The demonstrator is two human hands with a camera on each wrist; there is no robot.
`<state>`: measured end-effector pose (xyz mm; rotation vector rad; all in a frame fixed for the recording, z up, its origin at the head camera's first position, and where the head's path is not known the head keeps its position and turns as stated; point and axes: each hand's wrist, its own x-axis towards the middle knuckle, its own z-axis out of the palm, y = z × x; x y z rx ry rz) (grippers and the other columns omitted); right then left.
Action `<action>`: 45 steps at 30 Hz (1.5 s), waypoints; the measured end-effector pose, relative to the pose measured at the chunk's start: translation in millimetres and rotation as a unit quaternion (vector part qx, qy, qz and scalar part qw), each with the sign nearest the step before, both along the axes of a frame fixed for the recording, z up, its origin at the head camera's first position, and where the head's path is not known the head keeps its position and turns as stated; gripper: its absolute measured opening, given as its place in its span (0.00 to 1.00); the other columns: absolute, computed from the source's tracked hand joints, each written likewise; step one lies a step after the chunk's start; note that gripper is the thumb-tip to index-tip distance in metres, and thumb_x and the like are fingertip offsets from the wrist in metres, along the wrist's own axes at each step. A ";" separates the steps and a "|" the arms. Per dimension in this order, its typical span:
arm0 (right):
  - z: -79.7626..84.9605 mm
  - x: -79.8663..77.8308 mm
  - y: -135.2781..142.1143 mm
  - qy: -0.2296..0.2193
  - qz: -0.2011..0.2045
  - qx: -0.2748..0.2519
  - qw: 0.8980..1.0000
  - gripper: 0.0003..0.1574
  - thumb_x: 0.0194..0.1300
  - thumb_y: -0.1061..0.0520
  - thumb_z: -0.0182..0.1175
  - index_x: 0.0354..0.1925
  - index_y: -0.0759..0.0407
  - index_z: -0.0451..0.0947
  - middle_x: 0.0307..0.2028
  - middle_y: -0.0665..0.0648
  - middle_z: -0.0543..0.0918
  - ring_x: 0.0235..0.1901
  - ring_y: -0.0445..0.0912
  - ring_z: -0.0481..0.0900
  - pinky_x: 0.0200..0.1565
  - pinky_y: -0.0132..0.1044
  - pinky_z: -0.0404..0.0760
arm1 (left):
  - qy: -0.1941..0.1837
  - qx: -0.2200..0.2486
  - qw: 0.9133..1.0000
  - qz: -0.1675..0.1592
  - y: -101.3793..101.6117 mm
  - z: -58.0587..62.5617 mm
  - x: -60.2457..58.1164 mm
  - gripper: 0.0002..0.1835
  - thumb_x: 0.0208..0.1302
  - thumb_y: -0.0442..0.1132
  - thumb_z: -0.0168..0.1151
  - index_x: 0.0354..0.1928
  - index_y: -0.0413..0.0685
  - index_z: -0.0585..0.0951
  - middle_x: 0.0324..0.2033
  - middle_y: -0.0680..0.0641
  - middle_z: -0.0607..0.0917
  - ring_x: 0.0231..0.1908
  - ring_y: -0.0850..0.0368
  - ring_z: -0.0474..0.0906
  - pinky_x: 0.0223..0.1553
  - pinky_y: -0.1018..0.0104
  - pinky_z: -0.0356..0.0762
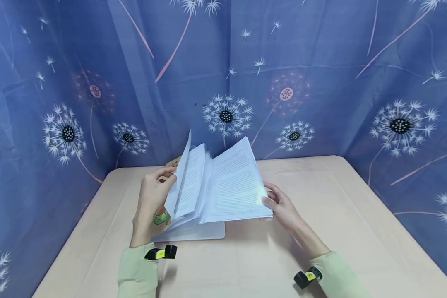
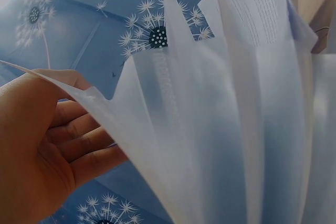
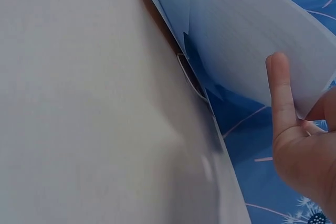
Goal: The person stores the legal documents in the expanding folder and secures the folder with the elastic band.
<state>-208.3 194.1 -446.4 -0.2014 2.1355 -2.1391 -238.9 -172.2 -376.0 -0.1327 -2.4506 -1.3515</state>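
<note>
A stack of printed sheets (image 1: 234, 182) is fanned apart like an opened booklet, tilted above the table. My left hand (image 1: 154, 192) pinches a raised page (image 2: 152, 129) at its left edge between thumb and forefinger; the other fingers are loosely bent behind it. On the other side my right hand (image 1: 281, 207) holds the right edge of the sheets, thumb on the printed face and fingers behind. Below the sheets lies a flat white board (image 1: 208, 231) with a rounded corner. A colourful cartoon picture (image 1: 162, 217) shows beside the left wrist, mostly covered by the pages and hand.
The pale tabletop (image 1: 246, 265) has a rounded far corner on each side. Blue dandelion-print curtains (image 1: 179, 95) stand close behind the table and along both sides. Each wrist wears a black strap with a small camera (image 1: 303, 278).
</note>
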 end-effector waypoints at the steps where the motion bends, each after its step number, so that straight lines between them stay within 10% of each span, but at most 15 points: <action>1: 0.2 -0.7 -1.2 -0.001 0.000 -0.002 1.000 0.37 0.73 0.66 0.47 0.76 0.61 0.51 0.57 0.75 0.71 0.38 0.47 0.83 0.37 0.47 0.87 | 0.000 0.000 1.000 -0.001 0.3 0.2 0.3 0.16 0.67 0.43 0.58 0.53 0.53 0.86 0.40 0.47 0.87 0.37 0.53 0.84 0.33 0.67 0.77; 45: 0.0 -22.9 -38.7 0.036 0.064 -0.007 0.997 0.38 0.73 0.68 0.47 0.76 0.64 0.48 0.55 0.79 0.70 0.39 0.49 0.83 0.36 0.54 0.86 | -0.007 -0.007 1.000 0.000 5.2 0.1 -0.3 0.16 0.67 0.41 0.57 0.53 0.52 0.86 0.40 0.45 0.86 0.38 0.51 0.84 0.40 0.62 0.79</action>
